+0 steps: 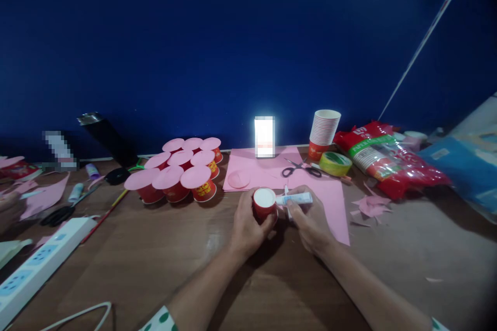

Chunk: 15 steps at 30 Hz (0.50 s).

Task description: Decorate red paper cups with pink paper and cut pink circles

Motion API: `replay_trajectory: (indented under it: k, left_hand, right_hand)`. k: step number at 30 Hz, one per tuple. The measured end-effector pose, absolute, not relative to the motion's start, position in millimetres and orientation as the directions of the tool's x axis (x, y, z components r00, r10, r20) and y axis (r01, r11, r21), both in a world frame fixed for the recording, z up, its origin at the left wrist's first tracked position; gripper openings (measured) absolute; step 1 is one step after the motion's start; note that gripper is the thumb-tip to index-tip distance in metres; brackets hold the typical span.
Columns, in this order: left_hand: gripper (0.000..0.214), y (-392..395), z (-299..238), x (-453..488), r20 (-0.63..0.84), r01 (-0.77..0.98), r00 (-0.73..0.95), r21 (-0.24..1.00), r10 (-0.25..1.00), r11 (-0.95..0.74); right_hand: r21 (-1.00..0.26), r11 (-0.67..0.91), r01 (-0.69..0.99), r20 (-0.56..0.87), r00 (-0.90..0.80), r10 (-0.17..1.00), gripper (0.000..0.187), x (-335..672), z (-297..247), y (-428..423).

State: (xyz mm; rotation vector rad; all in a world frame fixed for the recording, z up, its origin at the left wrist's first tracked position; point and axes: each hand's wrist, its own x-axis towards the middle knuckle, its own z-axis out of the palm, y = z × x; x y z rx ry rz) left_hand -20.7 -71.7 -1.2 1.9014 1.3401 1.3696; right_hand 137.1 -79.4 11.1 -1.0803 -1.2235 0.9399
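Left hand (248, 225) at frame centre, fingers wrapped around red paper cup (264, 202), right hand (308, 220) just beside it, fingers clenched on white glue tube (294, 198), tube touching cup side, pink paper sheet (330, 201) beneath.

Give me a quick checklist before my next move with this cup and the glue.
1. Hold of left hand on cup: ok.
2. Grip of right hand on glue tube: ok.
3. Tip of glue tube touching cup: cannot tell.
4. Glue already on cup: cannot tell.
5. Loose pink circle on pink sheet, close by: ok.
6. Both hands apart from scissors: ok.
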Motion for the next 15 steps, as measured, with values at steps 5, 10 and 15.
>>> replay_trajectory:
  k: [5,10,15]
  left_hand:
    - [0.048,-72.4,0.0,-20.3,0.462,0.452,0.042,0.782,0.886,-0.429]
    - [0.049,-72.3,-0.9,-20.7,0.472,0.451,0.048,0.776,0.88,-0.441]
    - [0.048,-72.2,-0.3,-20.6,0.472,0.442,0.048,0.78,0.88,-0.442]
  right_hand:
    - [-0.968,0.248,-0.038,0.24,0.146,0.96,0.013,136.2,11.2,-80.8]
    - [-0.969,0.248,0.003,0.245,0.153,0.957,0.011,135.0,11.9,-78.9]
    - [-0.964,0.263,0.047,0.267,0.127,0.955,0.01,136.3,12.3,-78.5]
